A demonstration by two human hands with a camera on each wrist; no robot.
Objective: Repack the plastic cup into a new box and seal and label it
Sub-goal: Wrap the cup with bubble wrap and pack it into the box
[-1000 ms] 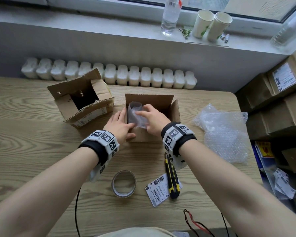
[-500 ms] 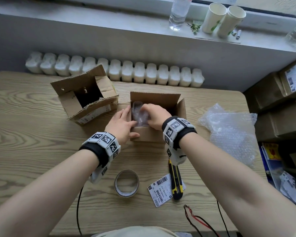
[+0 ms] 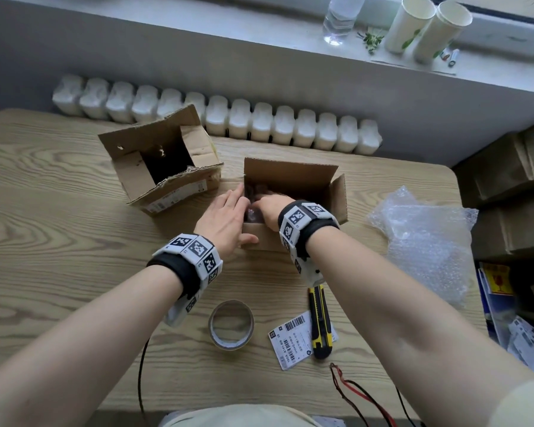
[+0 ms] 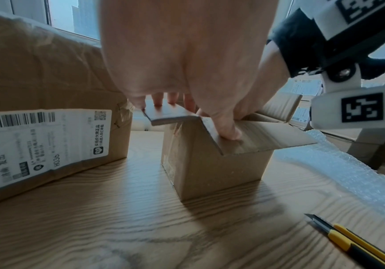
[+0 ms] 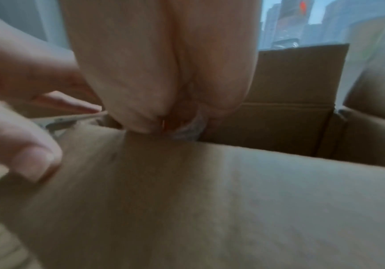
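Wooden table point(image 3: 59, 229) (hands in box point(image 3: 293, 177))

Soft daylight enters from the window point(image 4: 71, 16) behind; the table point(image 3: 59, 211) is evenly lit. The right wrist view is blurred, perhaps by motion; edges bend.

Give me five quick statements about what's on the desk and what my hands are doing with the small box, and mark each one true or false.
1. The right hand reaches down inside the small box. True.
2. The roll of tape sits inside the old box. False: it lies on the table, near the person.
3. The utility knife lies partly on the label. True.
4. The bubble wrap lies left of the small box. False: it lies to the right.
5. The left hand rests on the small box's flaps. True.
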